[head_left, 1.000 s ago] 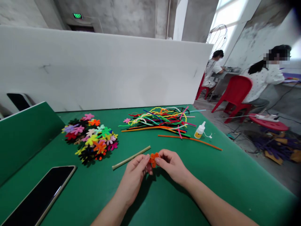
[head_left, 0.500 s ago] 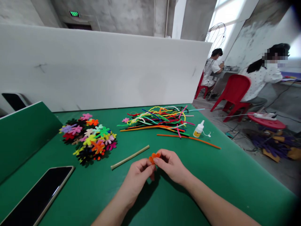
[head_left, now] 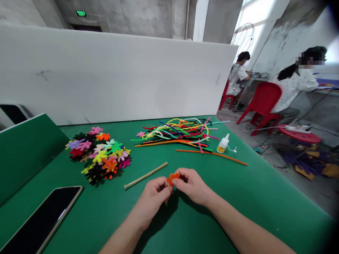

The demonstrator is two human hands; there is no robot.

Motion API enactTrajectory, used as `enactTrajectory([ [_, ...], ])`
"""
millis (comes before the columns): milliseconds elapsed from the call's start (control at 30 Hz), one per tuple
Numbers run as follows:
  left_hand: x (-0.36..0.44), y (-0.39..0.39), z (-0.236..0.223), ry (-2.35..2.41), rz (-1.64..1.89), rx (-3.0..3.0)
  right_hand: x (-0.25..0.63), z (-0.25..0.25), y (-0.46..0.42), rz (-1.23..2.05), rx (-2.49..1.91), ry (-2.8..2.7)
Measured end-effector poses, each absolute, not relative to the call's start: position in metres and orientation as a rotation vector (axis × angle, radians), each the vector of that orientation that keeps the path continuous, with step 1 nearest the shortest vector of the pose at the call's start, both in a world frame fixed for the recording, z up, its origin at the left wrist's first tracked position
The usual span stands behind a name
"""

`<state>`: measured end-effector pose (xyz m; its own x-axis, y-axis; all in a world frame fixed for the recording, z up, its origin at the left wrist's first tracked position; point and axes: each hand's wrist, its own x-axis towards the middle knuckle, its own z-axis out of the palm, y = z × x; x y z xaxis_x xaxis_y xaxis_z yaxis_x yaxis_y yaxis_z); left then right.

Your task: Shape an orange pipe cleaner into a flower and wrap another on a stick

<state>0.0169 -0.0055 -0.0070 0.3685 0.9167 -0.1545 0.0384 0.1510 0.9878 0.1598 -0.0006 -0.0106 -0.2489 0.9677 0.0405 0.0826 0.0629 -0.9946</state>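
Observation:
An orange pipe-cleaner flower (head_left: 173, 178) is pinched between my two hands, just above the green table (head_left: 212, 211). My left hand (head_left: 156, 192) grips its left side with thumb and fingers. On the other side, my right hand (head_left: 191, 185) holds the petals with the thumb pressed on them. A thin pale stick (head_left: 145, 176) lies on the table beyond my left hand. Farther off, a single orange pipe cleaner (head_left: 212, 155) rests in front of a loose pile of coloured pipe cleaners (head_left: 180, 132). The fingertips partly hide the flower.
Finished fuzzy flowers (head_left: 100, 155) are heaped at the left. A phone (head_left: 45, 218) lies nearer. A small glue bottle (head_left: 222, 144) stands open at the right. A white partition (head_left: 119, 77) borders the table's back. Two people sit on red chairs (head_left: 261, 102) beyond.
Both hands stay on the orange flower; its petals now show a little more openly. My left hand has shifted slightly left. The view has tilted very slightly.

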Motion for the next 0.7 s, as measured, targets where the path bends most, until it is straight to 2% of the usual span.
enactTrajectory([
  [267, 0.0156, -0.0035, -0.0028, 0.901, 0.858, 1.021, 0.1596, -0.01, -0.0008, 1.37, -1.013, -1.368],
  [700, 0.0214, -0.0063, -0.0064, 1.035, 1.047, 1.119, 0.1576, -0.0129, -0.0007, 1.295, -1.069, -1.4],
])
